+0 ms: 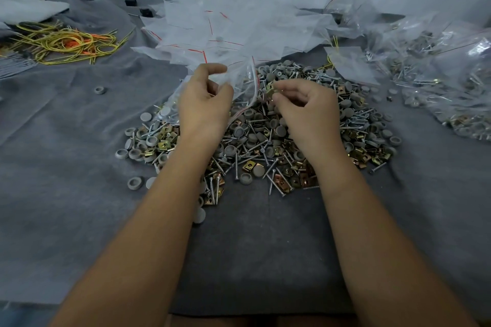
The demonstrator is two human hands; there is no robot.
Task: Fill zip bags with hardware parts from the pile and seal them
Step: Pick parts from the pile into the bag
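A wide pile of hardware point(265, 146) lies on the grey cloth: screws, grey round caps and brass-coloured clip nuts. My left hand point(204, 103) grips a clear zip bag point(244, 82) with a red seal line, holding its mouth open above the pile's far left. Some screws and caps show inside the bag. My right hand point(305, 103) pinches a brass clip nut point(270, 90) just to the right of the bag's mouth, apart from it.
A heap of clear zip bags point(225, 26) lies behind the pile. Filled bags of parts point(438, 82) are stacked at the right. Yellow and orange wire ties point(66, 42) lie at the far left. A stray grey cap point(100, 90) sits on the cloth.
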